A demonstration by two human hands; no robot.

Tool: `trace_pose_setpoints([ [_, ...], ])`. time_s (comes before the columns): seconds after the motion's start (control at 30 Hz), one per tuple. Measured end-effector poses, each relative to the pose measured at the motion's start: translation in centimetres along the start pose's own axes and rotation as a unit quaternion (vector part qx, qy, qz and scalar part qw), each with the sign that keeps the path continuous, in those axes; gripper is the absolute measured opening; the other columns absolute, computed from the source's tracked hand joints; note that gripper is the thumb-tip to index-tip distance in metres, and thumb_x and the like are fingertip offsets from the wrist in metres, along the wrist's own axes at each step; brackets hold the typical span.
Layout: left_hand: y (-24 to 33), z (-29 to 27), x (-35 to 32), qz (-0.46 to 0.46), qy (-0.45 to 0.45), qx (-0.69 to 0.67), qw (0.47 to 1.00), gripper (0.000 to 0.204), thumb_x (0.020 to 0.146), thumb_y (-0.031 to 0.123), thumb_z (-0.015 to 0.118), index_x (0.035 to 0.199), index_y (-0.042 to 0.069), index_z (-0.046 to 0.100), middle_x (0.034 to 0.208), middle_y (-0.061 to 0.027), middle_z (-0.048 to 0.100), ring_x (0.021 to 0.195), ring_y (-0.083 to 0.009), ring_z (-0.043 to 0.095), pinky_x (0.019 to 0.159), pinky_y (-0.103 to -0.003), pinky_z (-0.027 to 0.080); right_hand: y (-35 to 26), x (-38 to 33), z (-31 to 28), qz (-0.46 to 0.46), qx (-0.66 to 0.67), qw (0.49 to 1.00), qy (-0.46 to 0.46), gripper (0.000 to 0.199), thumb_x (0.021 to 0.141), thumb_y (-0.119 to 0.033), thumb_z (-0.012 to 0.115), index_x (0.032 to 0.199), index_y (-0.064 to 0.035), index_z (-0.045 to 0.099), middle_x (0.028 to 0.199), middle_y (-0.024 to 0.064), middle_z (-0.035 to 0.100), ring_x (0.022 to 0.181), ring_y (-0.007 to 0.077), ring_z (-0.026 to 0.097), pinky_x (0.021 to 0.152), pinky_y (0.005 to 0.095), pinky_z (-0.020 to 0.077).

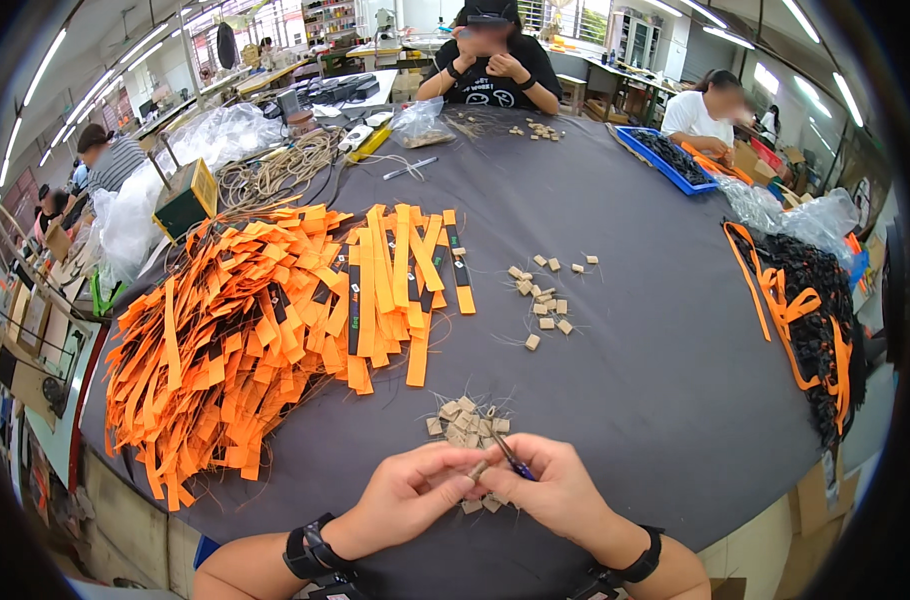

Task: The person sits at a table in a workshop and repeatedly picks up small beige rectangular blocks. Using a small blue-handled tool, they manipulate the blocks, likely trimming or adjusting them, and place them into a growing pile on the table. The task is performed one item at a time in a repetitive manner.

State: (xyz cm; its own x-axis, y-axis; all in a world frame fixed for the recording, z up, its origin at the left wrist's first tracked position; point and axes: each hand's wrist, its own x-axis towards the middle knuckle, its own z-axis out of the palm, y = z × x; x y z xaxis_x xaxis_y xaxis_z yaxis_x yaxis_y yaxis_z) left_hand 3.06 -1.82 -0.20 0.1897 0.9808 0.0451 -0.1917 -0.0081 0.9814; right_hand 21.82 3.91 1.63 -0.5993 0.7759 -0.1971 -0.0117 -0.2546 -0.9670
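So, L hand (412,492) pinches tan pc (479,471).
R hand (563,488) closed on slim tool (516,462): axis near-R to far-L, tip far.

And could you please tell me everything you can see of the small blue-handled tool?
The small blue-handled tool is slim, with a dark, narrow, metal-looking end. The right hand grips it, partly covering its handle; the narrow end slants away and to the left, by the near pile of small tan pieces. Its exact type is unclear.
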Motion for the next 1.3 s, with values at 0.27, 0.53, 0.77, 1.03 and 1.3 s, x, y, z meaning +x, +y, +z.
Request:
trace_pose_setpoints([
  [0.27, 1.9, -1.1, 0.2, 0.008, 0.121, 0.073, 0.990, 0.024, 0.093, 0.001, 0.054, 0.118, -0.003, 0.055, 0.088, -0.0063, 0.065, 0.079, -0.0114, 0.064, 0.073, -0.025, 0.053, -1.4, 1.4, -4.0, 0.000, -0.232, 0.970, -0.074, 0.015, 0.091, -0.010, 0.060, 0.087, 0.0029, 0.067, 0.080, 0.0043, 0.069, 0.069, 0.0061, 0.060, 0.063, 0.0219, 0.0488],
  [0.53, 1.5, -1.8, 0.9, 0.001, 0.042, 0.308, 0.951, 0.006, 0.085, 0.003, 0.064, 0.090, 0.002, 0.068, 0.081, -0.0025, 0.058, 0.066, -0.0070, 0.053, 0.058, -0.021, 0.042, -2.2, 1.2, -6.2, -0.070, -0.328, 0.942, -0.012, 0.019, 0.084, -0.011, 0.064, 0.098, 0.0012, 0.064, 0.082, 0.0093, 0.069, 0.067, 0.0188, 0.064, 0.063, 0.0306, 0.0498],
  [0.77, 1.3, -1.5, 0.6, -0.004, -0.033, 0.368, 0.929, 0.009, 0.083, 0.004, 0.065, 0.091, 0.004, 0.068, 0.076, -0.0050, 0.059, 0.060, -0.0134, 0.055, 0.055, -0.025, 0.044, -1.9, 0.2, -4.0, 0.009, -0.503, 0.851, -0.151, 0.025, 0.077, -0.015, 0.068, 0.097, -0.0038, 0.059, 0.080, 0.0122, 0.065, 0.077, 0.0312, 0.063, 0.068, 0.0408, 0.0495],
  [1.03, 1.8, -1.5, 0.4, -0.003, -0.021, 0.375, 0.927, 0.010, 0.082, 0.005, 0.065, 0.091, 0.003, 0.068, 0.076, -0.0067, 0.060, 0.061, -0.0158, 0.058, 0.056, -0.027, 0.045, -1.5, 0.2, -3.4, -0.027, -0.534, 0.832, -0.148, 0.020, 0.077, -0.013, 0.068, 0.087, -0.0021, 0.055, 0.080, 0.0118, 0.063, 0.077, 0.0337, 0.062, 0.067, 0.0420, 0.0477],
  [1.3, 1.6, -0.8, 0.0, -0.062, -0.023, 0.190, 0.980, 0.022, 0.088, 0.004, 0.062, 0.111, 0.003, 0.065, 0.087, -0.0065, 0.065, 0.077, -0.0116, 0.064, 0.065, -0.023, 0.050, -2.6, 0.1, -2.6, -0.029, -0.274, 0.959, -0.069, 0.016, 0.081, -0.010, 0.069, 0.086, 0.0005, 0.059, 0.067, 0.0056, 0.060, 0.061, 0.0172, 0.057, 0.057, 0.0309, 0.0446],
])
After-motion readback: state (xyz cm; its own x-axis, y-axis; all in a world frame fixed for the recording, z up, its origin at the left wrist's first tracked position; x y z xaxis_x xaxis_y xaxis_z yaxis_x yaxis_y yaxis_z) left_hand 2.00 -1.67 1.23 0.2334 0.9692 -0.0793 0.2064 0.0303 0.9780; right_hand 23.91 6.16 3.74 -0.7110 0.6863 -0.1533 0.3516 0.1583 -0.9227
